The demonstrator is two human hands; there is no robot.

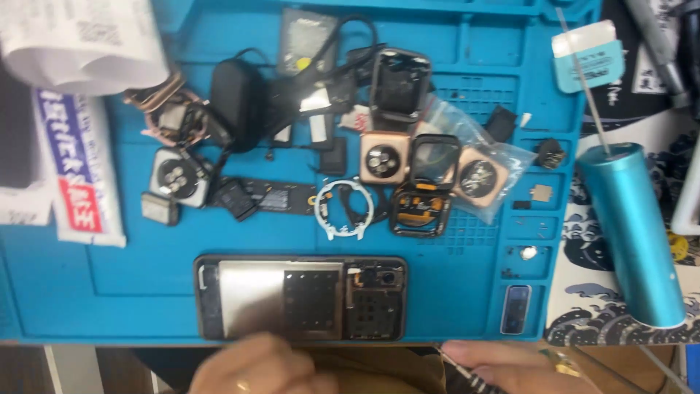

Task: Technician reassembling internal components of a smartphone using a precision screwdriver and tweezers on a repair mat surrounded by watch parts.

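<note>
- Near the front edge of the blue work mat (73,292), the opened phone (300,298) lies flat with its back off, long side toward me. A bare metal shield fills its left half, and dark circuit boards sit to the right.
- I judge the phone to be light, stiff and fragile. The exposed boards and ribbon parts should not be pressed, so I would take it by the long outer frame edges.
- My left hand (255,365) sits just below the phone's lower edge, with its knuckles close to the frame. It is blurred, and I cannot tell whether its fingers are curled shut or loose. A ring shows on one finger.
- My right hand (521,368) lies low at the right, off the mat, with its fingers closed around a thin dark tool (467,372). The tool's tip points left toward the phone's lower right corner.
- Just right of the phone, a small camera module (515,308) rests in a mat compartment.
- Above the phone lie a white ring part (343,210) and several watch cases, among them a rose-gold watch back (383,159) and a silver watch body (177,179).
- A black charger (237,102) with its cable sits farther up the mat.
- Well to the right, off the mat, stands a teal cylinder (633,233).
- At the far left lies a white packet (80,168) with coloured print.
</note>
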